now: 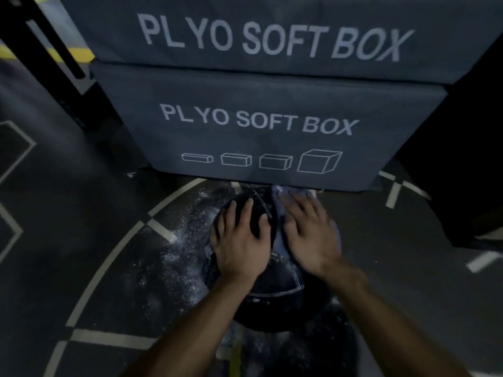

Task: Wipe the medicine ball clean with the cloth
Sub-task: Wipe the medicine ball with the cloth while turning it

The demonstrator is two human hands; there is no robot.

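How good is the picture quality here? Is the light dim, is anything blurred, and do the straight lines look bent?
Head view: the light is dim, so the black medicine ball nearly merges with the dark floor; the right hand on the cloth is slightly motion-blurred, the left hand sharper; the wide lens bows the plyo soft box edges.

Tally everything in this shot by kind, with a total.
Plyo soft boxes: 2, upper stacked on lower
Medicine ball: 1
Cloth: 1
Hands: 2, left hand, right hand
Total: 6
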